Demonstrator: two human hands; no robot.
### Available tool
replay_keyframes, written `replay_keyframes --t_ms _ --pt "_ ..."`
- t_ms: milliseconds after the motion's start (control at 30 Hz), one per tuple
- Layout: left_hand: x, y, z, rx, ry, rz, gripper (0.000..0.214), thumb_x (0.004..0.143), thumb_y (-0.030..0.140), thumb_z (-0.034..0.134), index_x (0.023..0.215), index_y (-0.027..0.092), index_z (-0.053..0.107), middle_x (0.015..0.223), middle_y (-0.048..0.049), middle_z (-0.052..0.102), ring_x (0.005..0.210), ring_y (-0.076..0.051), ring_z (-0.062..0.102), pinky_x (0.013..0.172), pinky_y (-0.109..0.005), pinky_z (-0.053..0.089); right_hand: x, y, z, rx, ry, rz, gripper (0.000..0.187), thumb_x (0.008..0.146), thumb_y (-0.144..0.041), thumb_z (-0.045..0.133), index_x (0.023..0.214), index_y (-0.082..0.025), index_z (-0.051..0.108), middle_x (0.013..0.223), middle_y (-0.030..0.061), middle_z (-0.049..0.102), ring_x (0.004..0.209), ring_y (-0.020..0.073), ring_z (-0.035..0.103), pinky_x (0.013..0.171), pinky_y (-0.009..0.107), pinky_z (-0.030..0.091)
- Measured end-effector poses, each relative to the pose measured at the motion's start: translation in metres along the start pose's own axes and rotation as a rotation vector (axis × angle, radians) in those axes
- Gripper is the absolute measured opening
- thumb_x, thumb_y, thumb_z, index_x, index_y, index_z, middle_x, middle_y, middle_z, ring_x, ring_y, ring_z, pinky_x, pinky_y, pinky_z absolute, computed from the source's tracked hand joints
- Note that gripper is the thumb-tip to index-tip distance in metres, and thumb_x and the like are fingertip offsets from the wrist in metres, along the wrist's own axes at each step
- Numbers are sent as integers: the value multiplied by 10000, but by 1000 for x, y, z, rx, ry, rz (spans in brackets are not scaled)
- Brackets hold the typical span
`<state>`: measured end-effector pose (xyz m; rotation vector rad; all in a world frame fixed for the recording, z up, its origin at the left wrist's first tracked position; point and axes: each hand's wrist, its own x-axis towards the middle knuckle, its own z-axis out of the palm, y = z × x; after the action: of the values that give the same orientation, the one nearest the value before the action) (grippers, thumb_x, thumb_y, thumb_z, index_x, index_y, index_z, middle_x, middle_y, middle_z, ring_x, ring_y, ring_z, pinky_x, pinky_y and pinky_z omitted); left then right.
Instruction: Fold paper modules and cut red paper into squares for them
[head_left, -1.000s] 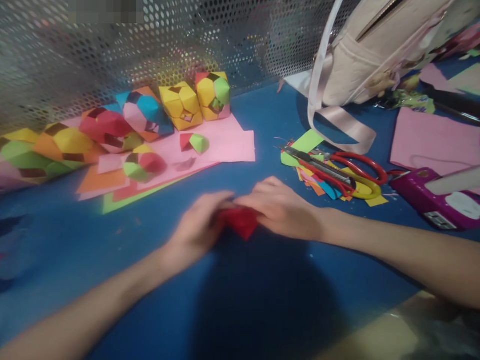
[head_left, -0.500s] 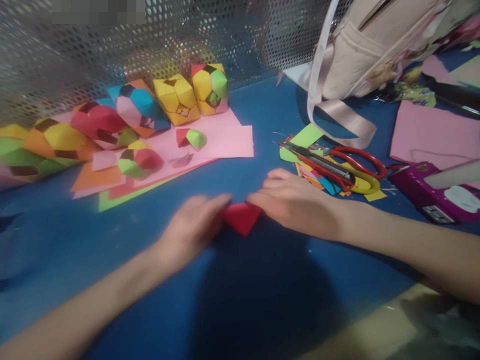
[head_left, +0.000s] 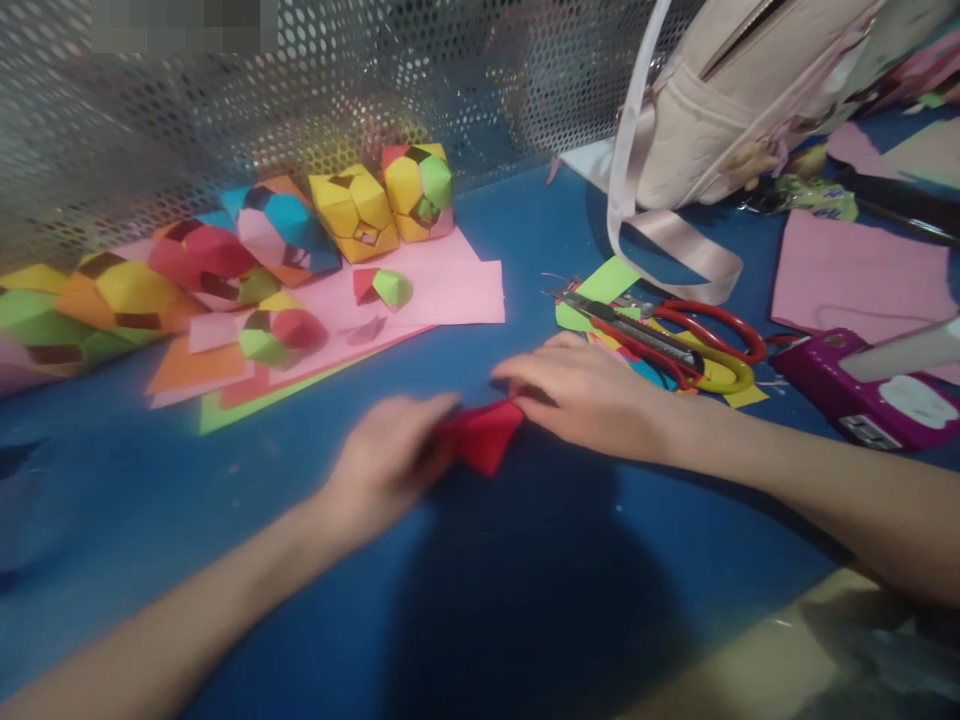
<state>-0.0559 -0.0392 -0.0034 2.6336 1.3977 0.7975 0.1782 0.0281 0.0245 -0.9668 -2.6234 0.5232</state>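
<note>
Pinching red paper [head_left: 487, 445] at its 9 o'clock edge, left hand [head_left: 386, 465] grips; right hand [head_left: 592, 395], flat, presses the 1 o'clock edge, scissors [head_left: 712, 345] near at 2 o'clock.

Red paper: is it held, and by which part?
The left hand pinches the folded red paper at its left end; the right hand touches its upper right corner, grip unclear.

No writing can be read anywhere - the white patch [head_left: 921, 396] on the purple box [head_left: 832, 378] is too blurred to show letters or numbers.
</note>
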Motion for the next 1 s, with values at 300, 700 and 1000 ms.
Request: replay_keyframes --t_ms 300,700,1000 --pt "12 21 -6 -386 5 -524 72 831 256 557 822 190 583 636 46 534 539 -85 482 489 -188 386 5 -16 12 844 189 411 434 730 -210 614 1142 -155 488 1003 66 596 735 119 582 683 292 514" --pt "13 9 1 -489 25 -631 174 794 258 570 952 184 582 884 -24 637 719 -136 592 667 -264 481 2 -16 16 703 56 328 497 746 -104 508 1240 -157 493 1011 70 656 908 193 619 788 344 497" --pt "10 4 6 -308 -87 -440 291 834 201 511 1116 206 582 1087 -71 664 978 -208 636 841 -357 516 -1 -1 38 187 148 -53 459 796 -55 441 1240 -133 526 1163 125 645 1014 238 586 880 417 459"
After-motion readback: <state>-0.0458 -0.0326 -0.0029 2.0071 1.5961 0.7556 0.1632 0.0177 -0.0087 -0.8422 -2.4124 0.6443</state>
